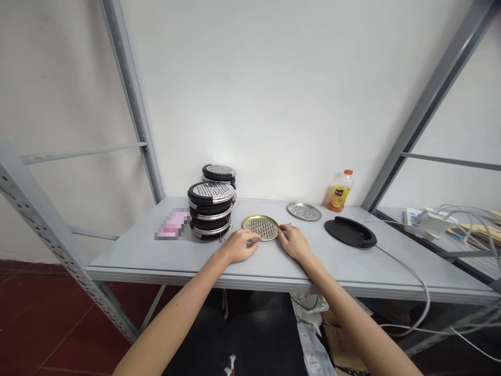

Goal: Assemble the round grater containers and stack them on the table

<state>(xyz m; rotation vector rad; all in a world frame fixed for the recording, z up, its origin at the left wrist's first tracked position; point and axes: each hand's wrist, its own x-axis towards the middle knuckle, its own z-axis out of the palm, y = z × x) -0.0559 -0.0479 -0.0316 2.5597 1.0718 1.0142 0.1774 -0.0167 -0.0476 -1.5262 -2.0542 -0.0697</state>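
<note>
A round metal grater plate (pixel 261 227) with a gold-coloured rim and rows of raised holes lies on the grey shelf in front of me. My left hand (pixel 239 245) grips its front left edge, with thumb and fingers together at the rim. At its right edge my right hand (pixel 293 241) holds the rim between thumb and fingers. Behind and to the right lies a silver perforated plate (pixel 304 211). Farther right is a black round holder (pixel 349 233) with a raised edge. To the left stands a stack of round graters (pixel 211 211) with black holders and small wire loops.
Behind the stack is another stack (pixel 219 172). A blurred pink item (pixel 173 223) lies at left. An orange drink bottle (pixel 340 191) stands near the wall. White cables (pixel 410 266) cross the right side. Metal posts (pixel 133 99) frame the grey shelf (pixel 156 261).
</note>
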